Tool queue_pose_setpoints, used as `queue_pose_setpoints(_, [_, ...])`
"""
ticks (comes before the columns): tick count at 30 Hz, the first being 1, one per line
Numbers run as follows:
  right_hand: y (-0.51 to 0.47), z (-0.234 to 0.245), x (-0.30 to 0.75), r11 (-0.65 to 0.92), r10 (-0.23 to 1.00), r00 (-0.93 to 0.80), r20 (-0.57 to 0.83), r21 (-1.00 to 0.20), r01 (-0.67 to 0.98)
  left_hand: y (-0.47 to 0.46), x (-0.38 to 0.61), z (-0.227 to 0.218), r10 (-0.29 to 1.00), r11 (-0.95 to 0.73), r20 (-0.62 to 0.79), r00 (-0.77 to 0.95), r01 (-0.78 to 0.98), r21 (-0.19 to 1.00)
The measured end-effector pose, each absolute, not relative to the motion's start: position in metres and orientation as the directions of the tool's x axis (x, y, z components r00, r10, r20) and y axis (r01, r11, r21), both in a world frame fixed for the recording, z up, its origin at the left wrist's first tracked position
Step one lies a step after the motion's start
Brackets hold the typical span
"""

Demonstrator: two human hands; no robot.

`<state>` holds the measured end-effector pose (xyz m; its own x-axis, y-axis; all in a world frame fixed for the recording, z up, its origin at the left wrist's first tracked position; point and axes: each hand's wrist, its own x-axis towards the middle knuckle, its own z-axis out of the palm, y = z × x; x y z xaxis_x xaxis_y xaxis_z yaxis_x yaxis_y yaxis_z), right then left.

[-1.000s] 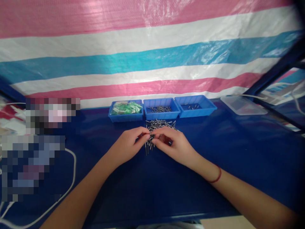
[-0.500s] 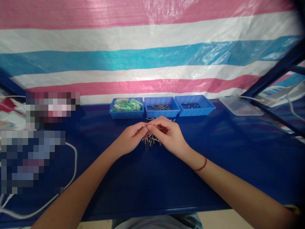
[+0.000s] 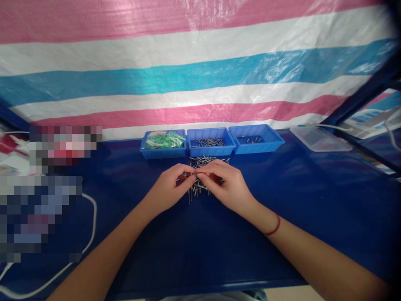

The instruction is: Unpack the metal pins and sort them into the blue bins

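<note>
My left hand (image 3: 172, 184) and my right hand (image 3: 230, 184) meet fingertip to fingertip over a pile of metal rivets (image 3: 198, 189). Both are closed in a pinch. A thin rivet (image 3: 196, 173) seems to run between the two pinches, mostly covered by the fingers. The piled rivets are silver pins with thicker ends, lying in all directions on the blue table; my hands hide part of them.
Behind the pile stand three blue bins in a row: the left bin (image 3: 163, 154) with green plastic packets, the middle bin (image 3: 211, 149) with many rivets, the right bin (image 3: 260, 147) with several. A clear lid (image 3: 319, 139) lies right; a white cable (image 3: 94, 217) curls left.
My fingertips have drawn slightly apart, showing a thin piece between them. Both hands sit a little lower in the picture, which has also shifted slightly.
</note>
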<state>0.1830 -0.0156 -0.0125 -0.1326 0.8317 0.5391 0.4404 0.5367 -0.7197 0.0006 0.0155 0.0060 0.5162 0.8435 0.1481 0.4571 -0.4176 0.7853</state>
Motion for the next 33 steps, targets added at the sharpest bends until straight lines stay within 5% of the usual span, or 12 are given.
queue_pose_setpoints(8, [-0.014, -0.012, 0.185, 0.549, 0.832, -0.256, 0.493, -0.663, 0.509, 0.01, 0.001, 0.012, 0.842, -0.501, 0.239, 0.483, 0.538, 0.678])
queue_pose_setpoints(14, [0.009, -0.009, 0.21, 0.279, 0.915, 0.21, 0.345, -0.916, 0.29, 0.018, -0.008, 0.008, 0.801, -0.582, 0.212, 0.56, 0.644, 0.497])
queue_pose_setpoints(21, [0.035, -0.008, 0.256, 0.113, 0.821, 0.568, 0.049, -0.99, -0.079, 0.026, -0.018, 0.01, 0.802, -0.575, 0.022, 0.597, 0.761, 0.301])
queue_pose_setpoints(26, [0.033, -0.007, 0.249, -0.014, 0.851, 0.509, -0.127, -0.975, -0.22, 0.029, -0.019, 0.009, 0.812, -0.543, -0.061, 0.581, 0.789, 0.287])
queue_pose_setpoints(33, [0.01, -0.001, 0.213, 0.018, 0.968, 0.252, 0.008, -0.999, -0.039, 0.031, -0.019, 0.008, 0.811, -0.526, -0.115, 0.574, 0.8, 0.287])
